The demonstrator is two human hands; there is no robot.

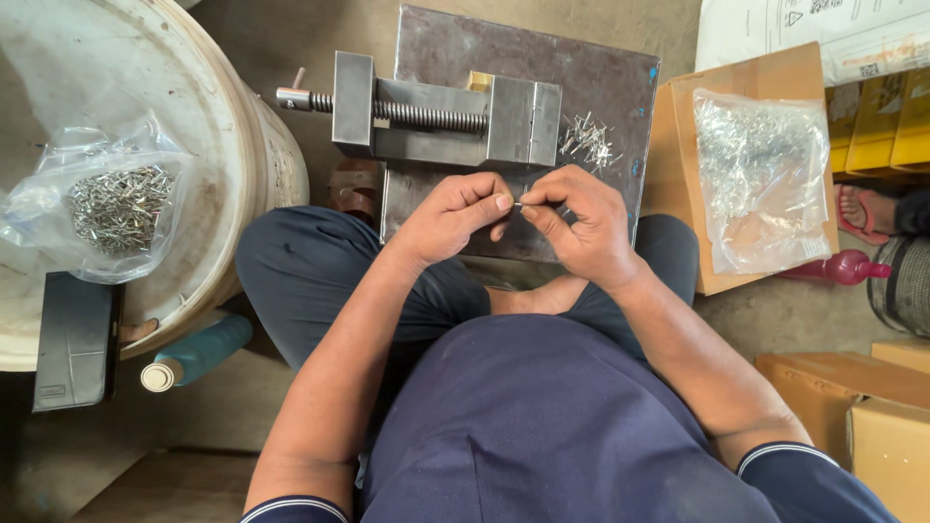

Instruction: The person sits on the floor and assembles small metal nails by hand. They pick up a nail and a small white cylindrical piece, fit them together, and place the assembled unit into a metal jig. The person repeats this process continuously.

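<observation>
Small metal pin [520, 205] pinched between fingers of left hand [453, 215] and right hand [581, 225], both clamped on it, near vise [446, 111].

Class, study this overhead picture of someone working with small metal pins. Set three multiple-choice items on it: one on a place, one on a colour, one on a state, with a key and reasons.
1. Where does the loose heap of pins lie?
A. on the metal plate, right of the vise
B. inside the bucket
C. on the phone

2. What colour is the bottle on the floor?
A. red
B. blue
C. yellow

3. How do the left hand and right hand stand?
A. flat on the knees
B. gripping the vise screw
C. pinching one pin between them

Key: 1 A, the heap sits beside the vise; 2 B, its body is blue; 3 C, fingertips meet on the pin.
</observation>
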